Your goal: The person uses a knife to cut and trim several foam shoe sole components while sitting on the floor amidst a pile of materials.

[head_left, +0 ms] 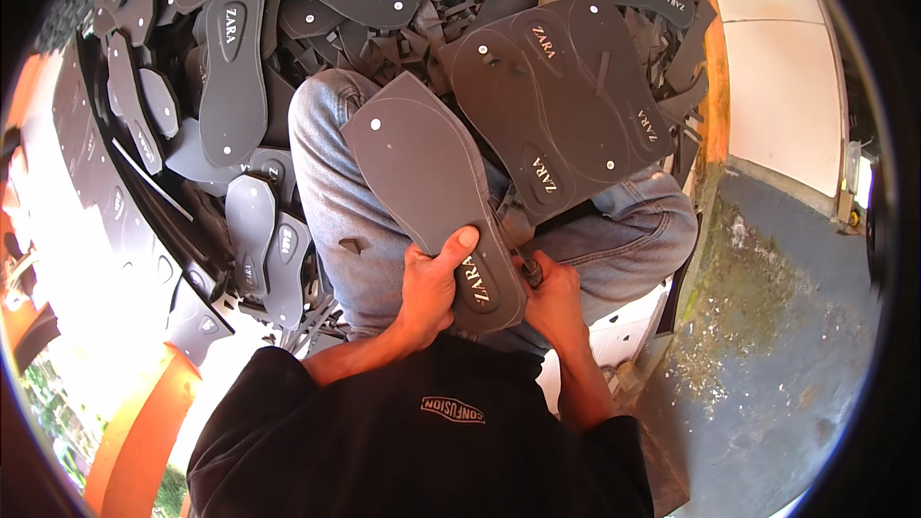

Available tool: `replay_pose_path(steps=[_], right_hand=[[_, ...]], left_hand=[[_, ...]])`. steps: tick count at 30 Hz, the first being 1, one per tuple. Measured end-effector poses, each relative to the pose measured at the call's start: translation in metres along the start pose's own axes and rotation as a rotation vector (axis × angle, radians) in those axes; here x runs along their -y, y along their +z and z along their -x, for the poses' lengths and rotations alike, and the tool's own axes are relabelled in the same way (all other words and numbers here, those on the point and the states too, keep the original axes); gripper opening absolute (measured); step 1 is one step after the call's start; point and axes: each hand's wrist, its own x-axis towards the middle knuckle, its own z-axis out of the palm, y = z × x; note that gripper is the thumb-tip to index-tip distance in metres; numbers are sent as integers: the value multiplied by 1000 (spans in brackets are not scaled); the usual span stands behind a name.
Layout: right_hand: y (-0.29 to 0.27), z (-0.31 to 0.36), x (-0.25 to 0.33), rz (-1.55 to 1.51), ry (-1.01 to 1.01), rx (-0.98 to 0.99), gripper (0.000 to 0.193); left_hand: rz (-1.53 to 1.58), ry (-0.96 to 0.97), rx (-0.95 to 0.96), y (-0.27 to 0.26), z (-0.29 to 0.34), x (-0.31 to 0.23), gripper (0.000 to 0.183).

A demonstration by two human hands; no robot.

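My left hand (pixel 429 293) is closed on a dark grey shoe insole (pixel 422 168), its thumb lying across the heel end by the pale lettering. The insole slants over my lap, its wider end pointing away from me, with a marked outline and one white dot. At the insole's right edge, my right hand (pixel 556 299) is closed around a small dark tool (pixel 531 273); I cannot make out its tip or its exact kind. A larger dark sheet (pixel 566 101) with several insole outlines rests across my right knee.
Loose insoles (pixel 233 77) lie in a pile at the far left, among many dark offcuts (pixel 413 48). A small scrap (pixel 352 246) sits on my left jeans leg (pixel 331 163). To the right are an orange edge (pixel 716 67) and a stained grey floor (pixel 787 326).
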Motion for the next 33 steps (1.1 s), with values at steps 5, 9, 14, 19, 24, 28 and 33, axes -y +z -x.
replay_pose_path(steps=[5,9,14,19,24,28,33], right_hand=[[14,-11,4,-47,-34,-41,13],[24,-23,12,-28,-59,-81,14],[39,-35,16,-7,-31,-166,16],[42,-49,26,-1,-46,-174,19],[32,-73,46,42,-138,-168,21],[30,-85,55,-102,-152,-158,21],[31,-67,41,-342,-210,-103,18]], left_hand=[[28,57,46,-9,-8,1,32],[-27,52,33,-20,-13,5,33],[18,31,52,-24,-18,8,34],[26,42,49,-23,-16,6,33],[23,51,61,-30,-17,9,33],[-131,58,152,-52,-17,9,35],[-29,199,347,-72,-27,-28,56]])
